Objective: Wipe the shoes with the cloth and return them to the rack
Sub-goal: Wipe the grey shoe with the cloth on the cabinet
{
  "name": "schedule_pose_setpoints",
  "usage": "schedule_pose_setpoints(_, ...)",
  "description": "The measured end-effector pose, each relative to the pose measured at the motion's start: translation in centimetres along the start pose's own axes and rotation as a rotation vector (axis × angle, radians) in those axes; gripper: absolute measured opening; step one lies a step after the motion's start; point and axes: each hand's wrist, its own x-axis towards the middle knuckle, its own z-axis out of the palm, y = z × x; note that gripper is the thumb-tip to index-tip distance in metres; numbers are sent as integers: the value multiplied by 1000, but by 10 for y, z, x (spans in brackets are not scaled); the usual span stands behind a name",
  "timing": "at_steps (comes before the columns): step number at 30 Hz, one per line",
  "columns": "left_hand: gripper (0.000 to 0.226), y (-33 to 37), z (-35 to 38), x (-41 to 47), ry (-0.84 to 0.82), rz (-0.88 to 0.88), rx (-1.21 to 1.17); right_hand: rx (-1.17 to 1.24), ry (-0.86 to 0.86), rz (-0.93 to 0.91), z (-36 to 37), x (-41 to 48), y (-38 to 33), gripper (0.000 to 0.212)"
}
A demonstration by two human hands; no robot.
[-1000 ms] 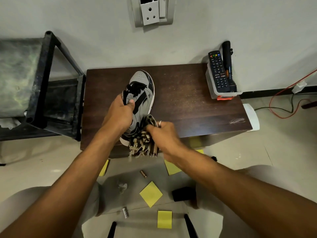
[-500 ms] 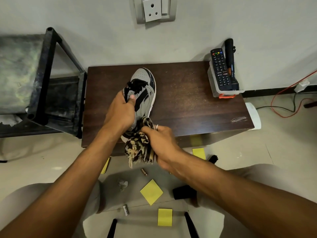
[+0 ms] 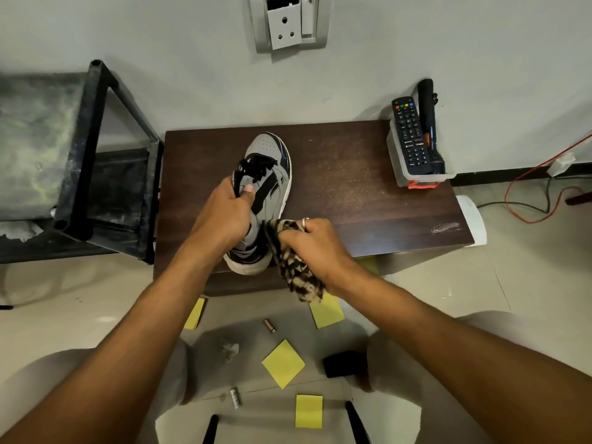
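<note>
Rack [image 3: 80,149], left of worktop: the shoe's likely destination. Worktop [image 3: 352,187]: carries shoe [image 3: 272,155], heel at front edge. Left hand [image 3: 224,216]: fingers grip its collar, apparently steadying it for wiping. Right hand [image 3: 314,245]: fingers clutch bunched cloth [image 3: 294,274] against heel side.

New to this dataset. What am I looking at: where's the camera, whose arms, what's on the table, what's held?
No robot here: a person works with bare hands. The single view comes from a wide-angle head-worn camera looking forward and down, so the arms enter from below. A grey and black shoe stands on the dark wooden table, heel at the near edge. The left hand grips it near the laces. The right hand holds a patterned cloth against the heel side. At the table's far right corner a clear tub holds a remote and a torch. The black rack stands to the left.
</note>
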Motion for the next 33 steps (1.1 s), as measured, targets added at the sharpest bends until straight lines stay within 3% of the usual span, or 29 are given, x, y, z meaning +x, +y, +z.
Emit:
schedule_pose_setpoints(4,28,2,-6,6,-41,-18,52,-123,147,-184,-8,30,-2,12)
schedule_pose_setpoints(7,28,-1,-10,10,-51,-22,44,-297,96,-388,1,50,0,27)
schedule_pose_setpoints(11,17,-8,-18,14,-68,-22,25,-326,67,-353,4,51,-5,7)
schedule_pose_setpoints(14,14,-10,-25,16,-118,-43,2,-332,-81,-286,-7,49,-12,35)
schedule_pose_setpoints(16,22,-11,-27,18,-143,-49,-3,-293,2,-353,-12,60,-15,30)
schedule_pose_setpoints(18,21,-11,-27,19,-156,-44,2,-290,164,-415,-15,76,-16,11)
schedule_pose_setpoints(19,20,-11,-27,19,-156,-40,5,-310,191,-429,-15,83,-15,13)
schedule_pose_setpoints(23,24,-13,-23,17,-128,-16,2,-332,83,-453,7,78,-6,19)
schedule_pose_setpoints(28,24,-14,-23,15,-117,10,-48,-216,-41,-635,15,61,-2,20)
schedule_pose_setpoints(31,21,-12,-24,13,-148,-6,-37,-490,94,-737,0,86,0,26)
schedule_pose_setpoints(33,20,-12,-25,12,-155,-15,-34,-659,185,-688,-6,102,-1,27)
